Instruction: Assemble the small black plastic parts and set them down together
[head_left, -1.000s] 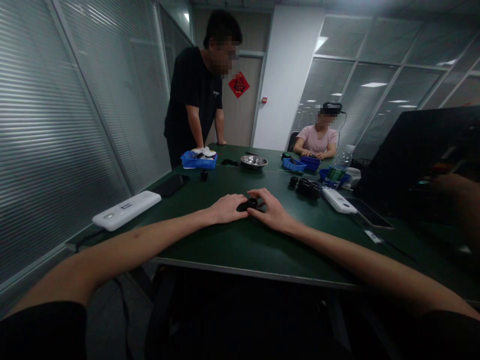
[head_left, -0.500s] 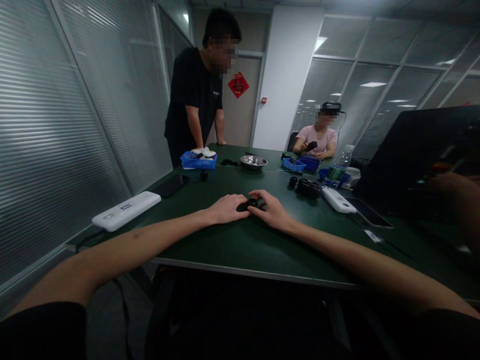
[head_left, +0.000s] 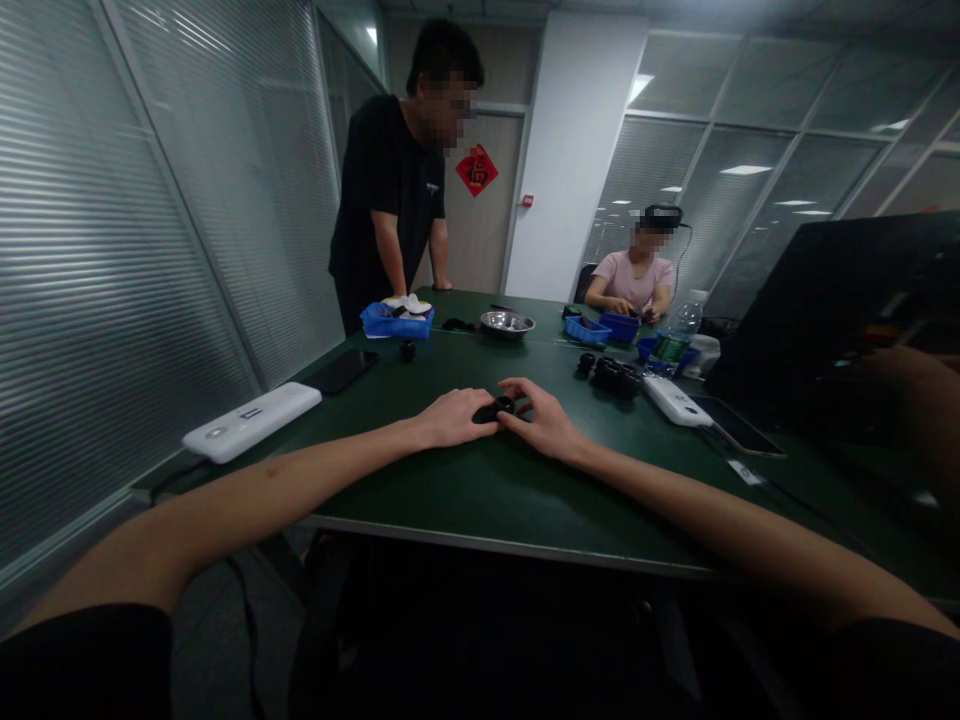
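Clock centred on the black part, 12 straight ahead of the wearer. Nearest: two bare forearms with black sleeves, over the near edge of the green table. Left hand is palm down, thumb and fingers clamped on the black part; part sits between the two hands, at or just above the tabletop, can't tell which. Right hand curves round its right end, thumb at the part, upper fingers arched over; can't tell if that grip is firm.

White power bank at 9, dark phone at 10 just beyond it. At 3, second white power bank with a second phone beside it. Clump of black parts at 2, bottle behind it. Single round black piece at 10-11, standing apart.

Farther: blue tray at 11, loaded; metal bowl at 12; two blue baskets at 1. Past them, standing person in black leans on the table at 11; seated person in pink at 1, hands by the baskets. Red sign on the door, 12.
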